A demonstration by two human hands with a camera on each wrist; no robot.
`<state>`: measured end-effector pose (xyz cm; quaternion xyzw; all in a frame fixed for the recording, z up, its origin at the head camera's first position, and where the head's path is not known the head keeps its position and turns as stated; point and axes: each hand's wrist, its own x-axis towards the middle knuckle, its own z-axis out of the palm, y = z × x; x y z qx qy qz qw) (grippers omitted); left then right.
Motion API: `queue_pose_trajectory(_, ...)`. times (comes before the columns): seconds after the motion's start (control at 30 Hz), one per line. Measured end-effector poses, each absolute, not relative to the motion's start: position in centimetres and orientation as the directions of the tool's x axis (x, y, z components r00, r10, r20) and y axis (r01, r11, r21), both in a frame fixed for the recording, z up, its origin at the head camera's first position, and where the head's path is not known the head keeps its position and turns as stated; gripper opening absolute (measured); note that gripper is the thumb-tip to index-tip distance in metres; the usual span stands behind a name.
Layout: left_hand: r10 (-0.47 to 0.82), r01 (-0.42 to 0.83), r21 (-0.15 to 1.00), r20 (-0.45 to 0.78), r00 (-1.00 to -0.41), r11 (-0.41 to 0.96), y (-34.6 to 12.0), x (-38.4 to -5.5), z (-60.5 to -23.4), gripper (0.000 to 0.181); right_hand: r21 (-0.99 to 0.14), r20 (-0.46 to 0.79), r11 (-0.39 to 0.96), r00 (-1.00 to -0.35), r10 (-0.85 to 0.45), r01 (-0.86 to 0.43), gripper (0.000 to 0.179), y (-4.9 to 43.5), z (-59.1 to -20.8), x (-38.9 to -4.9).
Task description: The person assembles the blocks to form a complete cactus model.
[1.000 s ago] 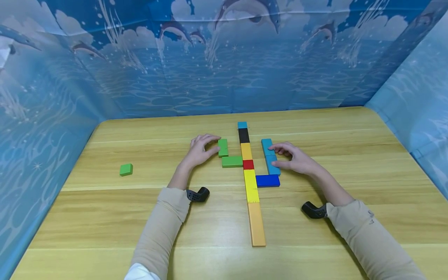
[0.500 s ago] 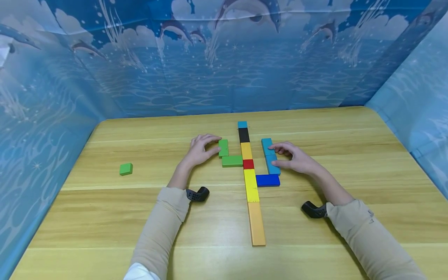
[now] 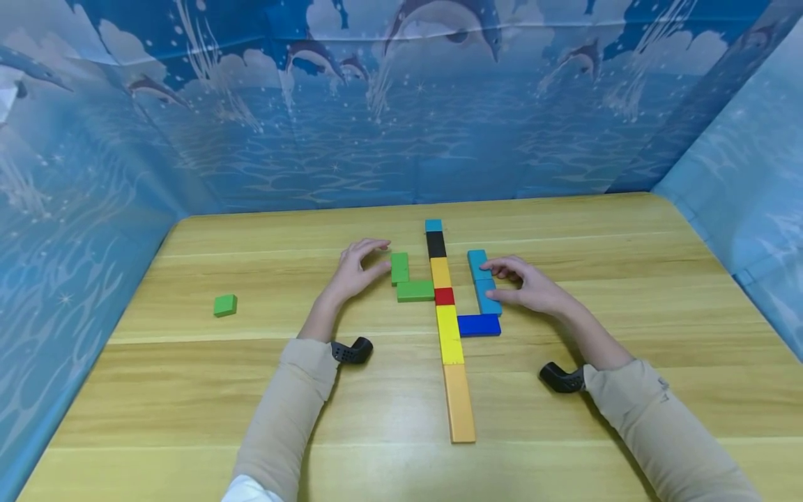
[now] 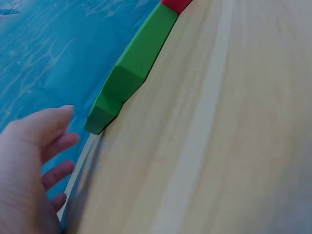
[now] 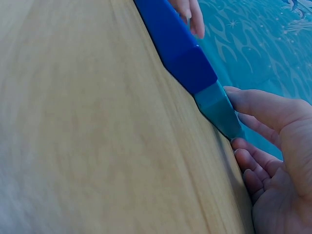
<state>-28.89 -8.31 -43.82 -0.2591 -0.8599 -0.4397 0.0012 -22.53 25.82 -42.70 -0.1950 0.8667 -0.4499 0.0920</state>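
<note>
In the head view my left hand (image 3: 359, 269) is just left of an upright-lying green block (image 3: 399, 269), thumb and fingers spread with a gap to it. A second green block (image 3: 415, 291) lies crosswise below and meets the red block (image 3: 444, 297). My right hand (image 3: 530, 284) rests at the right side of two light blue blocks laid end to end. Its index finger overlaps the far light blue block (image 3: 479, 264), and its thumb touches the near light blue block (image 3: 486, 298). Below them a dark blue block (image 3: 479, 325) reaches the yellow block (image 3: 449, 335).
The central column also has a small light blue block (image 3: 433, 225), a black block (image 3: 436, 245), an orange block (image 3: 440, 272) and a long tan block (image 3: 460, 404). A lone green block (image 3: 225, 305) lies far left on the wooden table (image 3: 169, 390). Sea-print cloth (image 3: 401, 139) surrounds the back and sides.
My left hand has drawn slightly left, off the green block it was touching. My right hand stays at the light blue blocks, and the blocks keep their layout.
</note>
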Motion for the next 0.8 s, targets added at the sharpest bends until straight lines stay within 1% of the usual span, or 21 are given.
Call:
queue_pose_trajectory(0.1,0.408,0.439,0.792,0.266,-0.873,0.424,-9.3,-28.5,-43.4,0.045,-0.814,0.013,0.521,-0.905,-0.425,-0.256,0.048,25.7,-42.7,-22.5)
queue_pose_trajectory(0.2,0.398,0.45,0.792,0.288,-0.871,0.412,-10.9,-28.0,-42.8,0.045,-0.816,0.005,0.522,-0.906,-0.423,-0.248,0.049,25.7,-42.6,-22.4)
queue_pose_trajectory(0.3,0.39,0.455,0.771,0.291,-0.874,0.445,-13.2,-27.3,-42.3,0.045,-0.822,-0.001,0.518,-0.907,-0.421,-0.239,0.049,25.7,-42.5,-22.4)
queue_pose_trajectory(0.4,0.368,0.435,0.749,0.27,-0.89,0.5,-15.8,-26.4,-41.9,0.047,-0.823,0.002,0.515,-0.907,-0.421,-0.241,0.048,25.8,-42.6,-22.4)
queue_pose_trajectory(0.57,0.298,0.39,0.722,0.26,-0.918,0.572,-20.2,-24.8,-41.6,0.051,-0.821,0.006,0.516,-0.906,-0.423,-0.246,0.047,25.9,-42.7,-22.5)
queue_pose_trajectory(0.8,0.189,0.323,0.693,0.265,-0.946,0.645,-26.0,-23.1,-42.0,0.054,-0.819,0.003,0.52,-0.907,-0.422,-0.244,0.048,25.9,-42.6,-22.5)
